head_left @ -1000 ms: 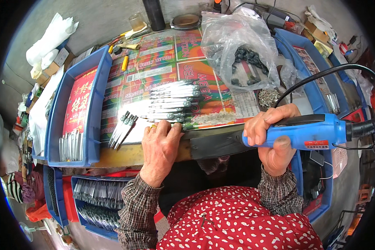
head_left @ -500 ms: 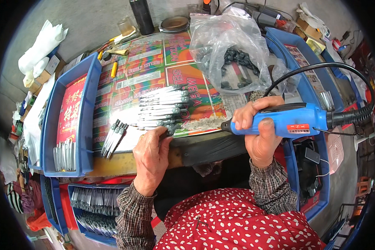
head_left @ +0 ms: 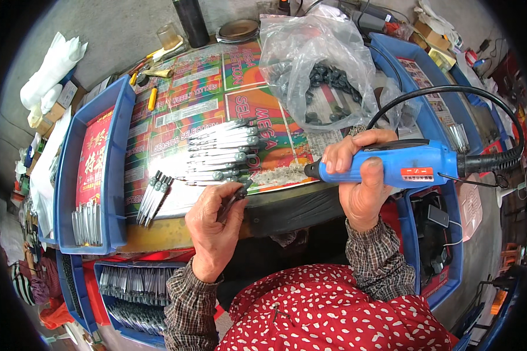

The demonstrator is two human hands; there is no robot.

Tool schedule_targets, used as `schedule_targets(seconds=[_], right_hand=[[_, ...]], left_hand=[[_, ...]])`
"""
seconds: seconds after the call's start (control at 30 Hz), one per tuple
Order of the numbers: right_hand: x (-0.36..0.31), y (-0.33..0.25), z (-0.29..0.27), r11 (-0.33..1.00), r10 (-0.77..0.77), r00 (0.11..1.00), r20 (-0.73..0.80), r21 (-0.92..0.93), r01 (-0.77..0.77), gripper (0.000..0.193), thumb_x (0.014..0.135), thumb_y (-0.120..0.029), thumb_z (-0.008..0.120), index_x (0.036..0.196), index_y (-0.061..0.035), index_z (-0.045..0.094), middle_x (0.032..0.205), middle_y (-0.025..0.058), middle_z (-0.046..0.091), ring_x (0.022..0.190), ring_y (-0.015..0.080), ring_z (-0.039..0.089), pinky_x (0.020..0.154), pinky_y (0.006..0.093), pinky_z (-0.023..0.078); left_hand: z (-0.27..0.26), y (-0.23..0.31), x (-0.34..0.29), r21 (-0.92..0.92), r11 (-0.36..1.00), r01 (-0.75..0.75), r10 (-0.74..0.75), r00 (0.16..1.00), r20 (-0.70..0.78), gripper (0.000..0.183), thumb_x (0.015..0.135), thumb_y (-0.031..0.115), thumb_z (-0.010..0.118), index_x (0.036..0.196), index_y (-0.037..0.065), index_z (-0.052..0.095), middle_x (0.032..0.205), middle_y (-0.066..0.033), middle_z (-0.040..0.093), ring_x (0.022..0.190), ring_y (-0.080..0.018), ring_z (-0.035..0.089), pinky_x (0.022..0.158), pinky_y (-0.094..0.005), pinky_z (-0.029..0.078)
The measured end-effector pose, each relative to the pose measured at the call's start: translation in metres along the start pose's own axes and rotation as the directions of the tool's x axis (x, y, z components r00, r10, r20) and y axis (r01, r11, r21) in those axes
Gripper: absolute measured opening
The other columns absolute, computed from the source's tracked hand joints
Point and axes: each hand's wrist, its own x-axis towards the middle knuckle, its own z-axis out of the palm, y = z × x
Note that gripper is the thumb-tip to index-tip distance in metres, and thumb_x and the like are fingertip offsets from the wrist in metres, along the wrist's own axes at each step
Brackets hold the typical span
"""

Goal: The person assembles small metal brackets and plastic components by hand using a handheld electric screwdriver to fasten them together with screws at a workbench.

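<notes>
Both hands (head_left: 212,227) full, blue tool (head_left: 401,162), dark piece (head_left: 240,192)

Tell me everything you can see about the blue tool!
The blue tool has a rounded, plastic-looking body with a black strip on top, a red label on its side and a black nose. A ribbed black sleeve leads to its black cord. The right hand grips it nearly level by the table, nose pointing left. I can't tell if it's on.
</notes>
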Motion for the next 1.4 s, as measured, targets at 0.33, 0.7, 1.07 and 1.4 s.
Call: schedule_targets(seconds=[0.33,0.7,1.07,1.4], right_hand=[[0.003,0.003,-0.001,1.000,0.004,0.998,-0.062,0.029,-0.003,0.030,0.080,-0.014,0.061,0.099,-0.0025,0.041,0.070,0.0084,0.050,0.064,0.0159,0.049,0.063,0.0336,0.044],[0.000,-0.012,0.006,0.999,0.024,0.997,-0.071,0.032,-0.021,0.040,0.081,-0.032,0.062,0.098,-0.0039,0.040,0.065,0.0080,0.049,0.059,0.0172,0.050,0.061,0.0335,0.044],[-0.004,-0.027,0.020,0.993,0.082,0.996,0.016,0.082,-0.084,0.051,0.080,-0.054,0.055,0.097,-0.0075,0.041,0.063,0.0039,0.049,0.056,0.0165,0.050,0.059,0.0339,0.043],[-0.007,-0.027,0.022,0.987,0.096,0.995,-0.007,0.131,-0.095,0.052,0.078,-0.044,0.065,0.099,-0.0037,0.041,0.065,0.0081,0.052,0.057,0.0194,0.053,0.058,0.0339,0.045]], left_hand=[[0.010,0.013,0.000,0.067,0.993,-0.095,0.088,0.991,0.097,0.021,0.069,-0.004,0.065,0.090,0.001,0.061,0.081,-0.0116,0.059,0.066,-0.0244,0.059,0.056,-0.0309,0.047],[0.035,0.004,-0.007,0.248,0.826,-0.506,0.480,0.862,0.159,0.026,0.067,-0.002,0.066,0.092,0.002,0.058,0.076,-0.0069,0.054,0.058,-0.0197,0.053,0.048,-0.0301,0.043],[0.039,-0.003,-0.014,0.288,0.814,-0.505,0.505,0.859,0.079,0.024,0.066,-0.002,0.067,0.086,0.003,0.055,0.076,-0.0069,0.055,0.061,-0.0193,0.053,0.051,-0.0298,0.041],[0.038,0.000,-0.013,0.301,0.808,-0.507,0.516,0.855,0.055,0.029,0.068,-0.003,0.067,0.096,0.000,0.057,0.076,-0.0062,0.053,0.062,-0.0185,0.053,0.052,-0.0290,0.042]])
